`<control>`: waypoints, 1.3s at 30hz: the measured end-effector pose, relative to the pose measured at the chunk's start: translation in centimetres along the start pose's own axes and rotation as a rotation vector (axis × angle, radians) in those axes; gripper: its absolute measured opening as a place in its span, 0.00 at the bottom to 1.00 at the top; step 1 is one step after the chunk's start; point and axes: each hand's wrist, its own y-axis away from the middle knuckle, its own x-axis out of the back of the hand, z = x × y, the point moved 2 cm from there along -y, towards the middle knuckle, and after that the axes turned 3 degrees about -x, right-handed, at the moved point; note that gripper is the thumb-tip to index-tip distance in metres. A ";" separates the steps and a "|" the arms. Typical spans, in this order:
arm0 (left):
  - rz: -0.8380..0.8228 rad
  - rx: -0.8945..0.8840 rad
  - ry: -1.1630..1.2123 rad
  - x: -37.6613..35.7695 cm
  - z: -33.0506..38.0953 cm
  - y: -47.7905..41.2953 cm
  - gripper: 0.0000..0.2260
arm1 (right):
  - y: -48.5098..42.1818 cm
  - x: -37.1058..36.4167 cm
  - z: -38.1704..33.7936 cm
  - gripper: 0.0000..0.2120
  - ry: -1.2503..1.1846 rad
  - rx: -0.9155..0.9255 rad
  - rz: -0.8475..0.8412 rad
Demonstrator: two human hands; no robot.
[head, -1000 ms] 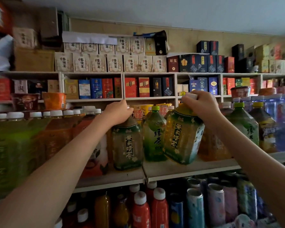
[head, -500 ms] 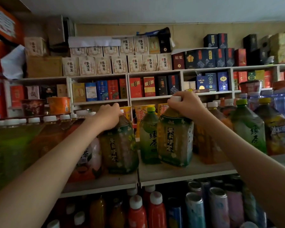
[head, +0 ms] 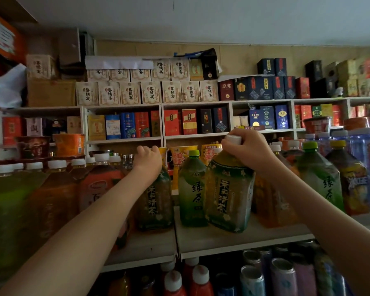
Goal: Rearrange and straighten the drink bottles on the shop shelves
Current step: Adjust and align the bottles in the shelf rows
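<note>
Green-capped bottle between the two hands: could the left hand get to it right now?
Probably yes. The green-capped bottle stands right beside the neighbouring bottle that the left hand grips, and its cap is uncovered. The hand would have to let go first.

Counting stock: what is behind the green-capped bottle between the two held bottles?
Behind the green-capped bottle, yellow cups with red print show beside its neck; their bases and anything deeper are covered.

Place: a small shop, as I see it.
Shelving: white board shelves (head: pixel 244 242) in tiers, rising towards the ceiling before me.
Drinks: large plastic tea bottles (head: pixel 192 189) in rows; small red white-capped bottles (head: pixel 201 283) and slim metal cans (head: pixel 252 280) beneath.
Upper stock: cream printed cartons (head: pixel 151 92) and red and dark blue gift boxes (head: pixel 171 122), faces outward.
</note>
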 end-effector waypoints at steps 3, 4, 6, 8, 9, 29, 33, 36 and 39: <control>-0.028 -0.009 0.018 0.2 -0.1 -0.2 0.15 | 0.4 -0.4 -0.7 0.04 -0.029 0.001 -0.011; -0.041 -0.013 0.032 0.5 -0.3 -0.1 0.15 | 0.5 -0.6 -1.0 0.04 -0.035 0.006 -0.014; -0.040 -0.046 0.053 1.4 -0.7 0.3 0.15 | 0.7 -1.2 -1.6 0.03 -0.064 0.005 -0.031; 0.013 -0.108 0.087 2.7 -1.2 1.0 0.14 | 0.7 -2.0 -2.4 0.03 -0.111 0.008 -0.062; 0.053 -0.145 0.116 3.4 -1.5 1.5 0.14 | 0.7 -2.4 -2.9 0.03 -0.128 0.014 -0.073; 0.074 -0.308 0.412 4.8 -11.6 7.9 0.14 | -1.5 -14.1 -6.8 0.03 -0.094 0.153 -0.357; 0.102 -0.335 0.405 4.0 -10.8 7.7 0.16 | -1.7 -15.5 -7.2 0.06 -0.050 0.183 -0.455; 0.039 -0.308 0.270 3.0 -10.1 7.3 0.21 | -1.9 -16.3 -7.5 0.09 -0.018 0.187 -0.479; 0.008 -0.290 0.199 2.2 -9.5 7.1 0.25 | -2.0 -16.4 -7.5 0.13 0.089 0.158 -0.480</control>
